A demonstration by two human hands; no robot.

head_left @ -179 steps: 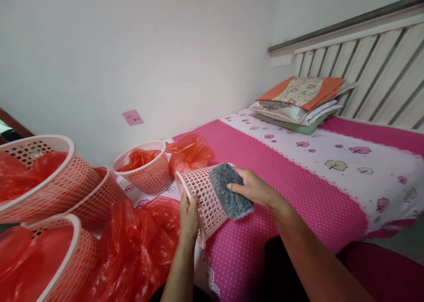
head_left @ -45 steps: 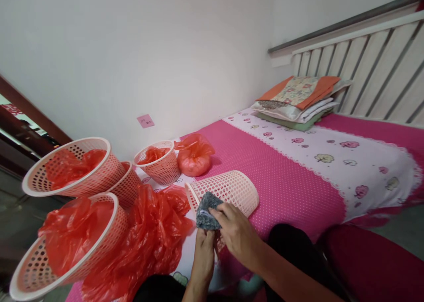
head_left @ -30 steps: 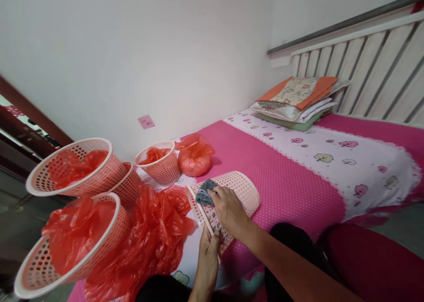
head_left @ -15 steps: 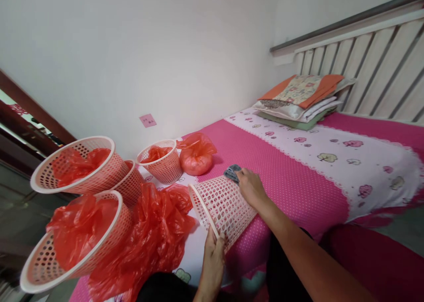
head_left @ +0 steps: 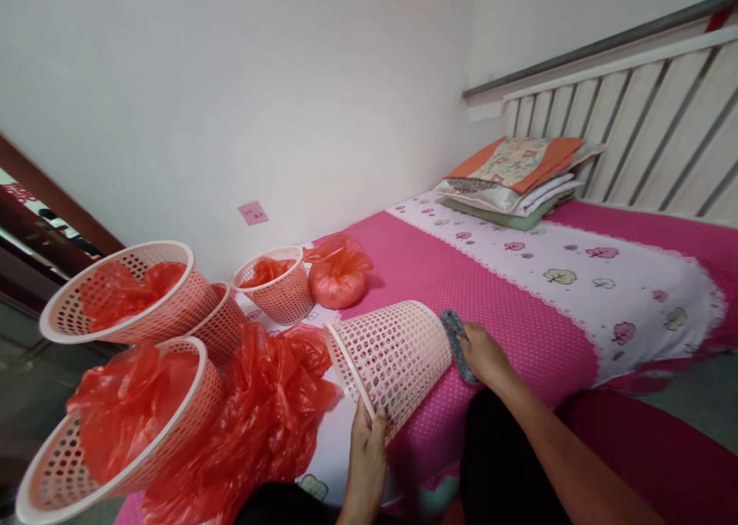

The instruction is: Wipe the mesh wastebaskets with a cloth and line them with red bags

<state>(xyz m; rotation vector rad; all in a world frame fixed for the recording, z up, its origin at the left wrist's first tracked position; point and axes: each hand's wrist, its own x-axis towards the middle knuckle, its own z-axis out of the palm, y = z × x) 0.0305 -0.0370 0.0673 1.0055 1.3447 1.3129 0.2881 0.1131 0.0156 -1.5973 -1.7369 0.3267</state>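
Note:
A pale pink perforated plastic basket (head_left: 397, 356) lies on its side on the bed, its mouth facing left. My left hand (head_left: 369, 452) grips the near part of its rim, thumb outside. In my right hand (head_left: 483, 352) is a grey cloth (head_left: 460, 347), held just off the basket's bottom end at the right; whether it touches the base I cannot tell. Left of the basket, a crumpled red plastic bag (head_left: 259, 417) spreads over the bedding. Behind it sits a knotted red bag (head_left: 340, 273) with something round inside.
Several more pink baskets stand at the left, among them a large tilted one (head_left: 121, 290), a front one (head_left: 121, 433) and a small one (head_left: 274, 283), with red bags inside. Folded bedding (head_left: 513, 179) lies by the white headboard (head_left: 623, 117). A white wall (head_left: 300, 110) borders the bed.
My right hand has moved the grey cloth from the basket's upper side, rightward and down, to its bottom end. My left hand keeps its hold on the rim.

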